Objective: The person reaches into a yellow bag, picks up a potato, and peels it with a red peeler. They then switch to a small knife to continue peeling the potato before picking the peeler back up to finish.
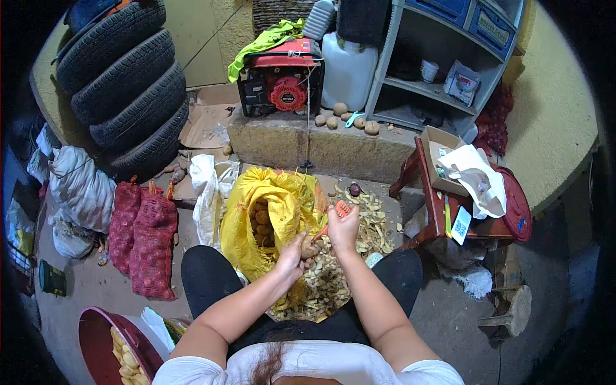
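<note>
My left hand (293, 254) holds a brown potato (312, 248) over a heap of potato peels (327, 276) between my knees. My right hand (344, 228) grips an orange peeler (341, 209) whose head sticks up above the fingers, right beside the potato. Just left of my hands, a yellow sack (256, 212) stands with its mouth wide and several unpeeled potatoes (261, 221) inside.
A dark red basin (96, 333) with peeled potatoes sits at lower left. Red mesh sacks (144, 237) and white bags lie on the left, stacked tyres (125, 83) behind them. A red generator (282, 80), white jerrycan and shelf stand beyond a concrete ledge. A small wooden table (449, 205) is on the right.
</note>
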Motion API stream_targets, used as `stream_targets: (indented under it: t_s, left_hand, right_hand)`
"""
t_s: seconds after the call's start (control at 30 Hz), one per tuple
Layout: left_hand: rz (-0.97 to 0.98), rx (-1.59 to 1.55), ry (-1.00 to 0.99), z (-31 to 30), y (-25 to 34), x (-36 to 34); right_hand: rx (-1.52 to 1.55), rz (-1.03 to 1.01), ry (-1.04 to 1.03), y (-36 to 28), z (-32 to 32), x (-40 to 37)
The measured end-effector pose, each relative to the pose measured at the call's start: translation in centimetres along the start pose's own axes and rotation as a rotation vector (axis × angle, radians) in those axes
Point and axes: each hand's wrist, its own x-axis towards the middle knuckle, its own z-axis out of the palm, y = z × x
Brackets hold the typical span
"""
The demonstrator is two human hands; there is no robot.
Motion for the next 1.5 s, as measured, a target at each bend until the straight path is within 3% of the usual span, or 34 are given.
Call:
stream_targets:
  t_s: [0.13, 0.43, 0.63, 0.7, 0.73, 0.77, 0.83, 0.87, 0.9, 1.0, 1.13, 1.2, 1.3, 1.5]
  left_hand:
    - [-0.018, -0.057, 0.067, 0.3, -0.2, -0.4]
    - [0.015, -0.044, 0.041, 0.1, -1.2, -0.3]
    - [0.042, 0.078, 0.004, 0.8, -1.1, -2.0]
    - [-0.055, 0.033, 0.007, -0.6, -0.1, -0.7]
    - [-0.125, 0.006, -0.033, -1.0, 0.5, -0.5]
    - [-0.198, -0.018, -0.068, -1.4, 0.6, -0.4]
    - [-0.17, -0.06, -0.063, -1.6, 0.5, -0.3]
    - [-0.19, -0.062, -0.14, -1.6, 0.9, -0.6]
    - [-0.208, -0.065, -0.216, -1.5, 1.1, -0.8]
    - [-0.157, -0.055, -0.18, -1.3, 0.4, -0.5]
    - [-0.165, -0.074, -0.15, -1.0, 0.1, -0.8]
    - [-0.166, -0.055, -0.2, -1.3, -0.1, -0.4]
    - [-0.178, -0.121, -0.203, -1.3, -0.3, -0.1]
    - [-0.181, -0.116, -0.175, -1.1, -0.2, 0.0]
  right_hand:
    - [0.095, -0.033, 0.025, -1.4, -0.3, -0.5]
    - [-0.054, -0.312, 0.086, -2.6, -0.6, -1.1]
    - [-0.067, -0.175, 0.155, 3.3, -1.3, 2.9]
    - [0.136, 0.07, 0.184, 6.9, -0.7, 4.6]
    - [0.34, 0.335, 0.04, 5.6, -1.4, 4.4]
    - [0.337, 0.334, 0.033, 4.4, -1.7, 3.9]
    - [-0.035, 0.009, -0.012, 2.9, -2.1, 3.1]
    - [0.004, -0.063, 0.019, 3.8, -1.6, 3.6]
    - [0.003, -0.065, 0.02, 4.0, -1.7, 3.6]
    - [0.024, 0.014, 0.059, 2.2, -1.9, 3.0]
    - [0.01, -0.038, 0.08, 2.0, -1.6, 2.5]
    - [0.055, 0.087, -0.013, -0.6, -2.1, 1.7]
    - [-0.046, -0.026, 0.031, -1.6, -1.8, 0.6]
    - [0.013, 0.029, -0.043, 0.0, -1.2, 0.9]
